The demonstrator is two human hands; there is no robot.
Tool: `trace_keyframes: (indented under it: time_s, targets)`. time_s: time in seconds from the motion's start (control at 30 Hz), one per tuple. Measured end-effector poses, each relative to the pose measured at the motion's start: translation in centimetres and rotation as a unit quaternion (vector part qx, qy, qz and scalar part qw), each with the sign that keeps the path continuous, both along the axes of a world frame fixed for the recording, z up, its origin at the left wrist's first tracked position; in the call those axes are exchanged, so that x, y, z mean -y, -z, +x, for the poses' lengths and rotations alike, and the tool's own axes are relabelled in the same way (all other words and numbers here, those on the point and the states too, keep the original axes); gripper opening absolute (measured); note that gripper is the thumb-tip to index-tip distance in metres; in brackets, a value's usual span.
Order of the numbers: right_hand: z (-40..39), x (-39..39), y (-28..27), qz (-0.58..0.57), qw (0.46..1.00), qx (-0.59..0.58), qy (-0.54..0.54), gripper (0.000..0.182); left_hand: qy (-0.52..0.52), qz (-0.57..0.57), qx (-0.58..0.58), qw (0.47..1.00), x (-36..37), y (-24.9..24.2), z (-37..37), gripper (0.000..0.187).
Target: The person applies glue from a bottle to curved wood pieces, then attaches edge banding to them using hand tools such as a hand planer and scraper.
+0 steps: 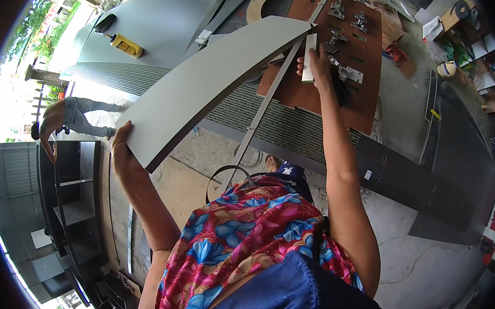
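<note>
A long light-grey board [207, 78] with dark edges slants across the middle of the view. My left hand [122, 134] is closed on its near-left end, fingers over the edge. Short and white, a narrow bar [309, 57] is gripped in my right hand [319, 68], close beside the far end of the board. Under my right hand lies a reddish-brown panel [358, 104] with several metal hinges [335, 40] on it. A thin metal strip [270, 93] runs beneath the board's far end and down toward my body.
A yellow bottle [126, 45] lies on a large grey sheet [170, 22] at the upper left. Stacked dark panels [394, 163] extend to the right. Another person [71, 115] bends by a black shelf unit [77, 201] at the left.
</note>
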State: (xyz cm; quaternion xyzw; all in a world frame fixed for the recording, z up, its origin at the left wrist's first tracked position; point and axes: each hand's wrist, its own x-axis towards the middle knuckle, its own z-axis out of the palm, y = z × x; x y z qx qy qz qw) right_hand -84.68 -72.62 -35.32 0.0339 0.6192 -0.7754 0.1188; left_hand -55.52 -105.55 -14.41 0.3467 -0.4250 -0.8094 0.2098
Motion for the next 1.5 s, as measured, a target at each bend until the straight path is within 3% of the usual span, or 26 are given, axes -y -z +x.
trace_keyframes:
  time_s: [0.17, 0.27, 0.37, 0.4, 0.53, 0.67, 0.77, 0.87, 0.97, 1.0, 1.17, 1.27, 1.4, 1.5]
  targets:
    - [6.9, 2.4, -2.4, 0.003, 0.997, -0.075, -0.018, 0.047, -0.015, -0.001, 0.001, 1.000, 0.1, 0.4, 0.1, 0.025]
    - [10.8, 2.4, -3.8, 0.017, 0.989, -0.108, -0.099, 0.053, -0.012, 0.000, -0.007, 1.000, 0.2, 0.4, 0.0, 0.025]
    - [8.6, 1.2, -3.7, 0.033, 0.990, -0.104, -0.084, 0.051, -0.017, -0.017, -0.004, 1.000, 0.6, 0.7, 0.0, 0.025]
    - [6.8, 0.8, -2.8, -0.027, 0.996, -0.058, -0.068, 0.048, -0.019, -0.025, -0.002, 0.999, 0.6, 0.8, -0.1, 0.026]
    - [2.0, -0.4, -1.3, 0.037, 0.998, -0.047, -0.021, 0.046, -0.027, -0.002, -0.014, 1.000, 0.7, 1.1, -0.1, 0.027]
    - [5.6, 0.4, -2.6, 0.048, 0.996, -0.050, -0.055, 0.050, -0.024, -0.005, -0.007, 1.000, 0.1, 0.8, -0.2, 0.029]
    - [11.2, -0.1, -5.8, 0.061, 0.983, -0.121, -0.127, 0.050, -0.026, 0.005, -0.006, 1.000, -0.2, 0.6, -0.2, 0.029]
    - [9.1, -0.9, -5.2, 0.019, 0.990, -0.085, -0.114, 0.049, -0.023, 0.008, -0.009, 1.000, -0.1, 0.9, -0.1, 0.028]
    - [4.8, -0.9, -3.4, 0.092, 0.992, -0.081, -0.029, 0.049, -0.016, 0.011, -0.017, 1.000, 0.1, 1.2, 0.0, 0.028]
    - [4.6, -0.8, -3.0, 0.102, 0.990, -0.082, -0.048, 0.049, -0.017, 0.013, -0.021, 1.000, 0.2, 1.1, 0.0, 0.027]
    - [15.6, 2.5, -6.7, -0.002, 0.984, -0.097, -0.146, 0.053, -0.051, 0.011, -0.007, 0.999, 0.0, 1.1, -0.5, 0.023]
    - [21.4, 4.2, -8.1, 0.057, 0.939, -0.267, -0.211, 0.054, -0.052, 0.043, -0.031, 0.997, 0.2, 1.3, -0.5, 0.019]
    - [21.4, 5.6, -9.2, 0.001, 0.975, -0.172, -0.140, 0.057, -0.080, 0.013, -0.034, 0.996, -0.2, 1.7, -0.8, 0.018]
    - [24.0, 6.3, -9.7, 0.029, 0.952, -0.221, -0.211, 0.058, -0.067, 0.020, -0.043, 0.997, 0.3, 2.3, -0.9, 0.020]
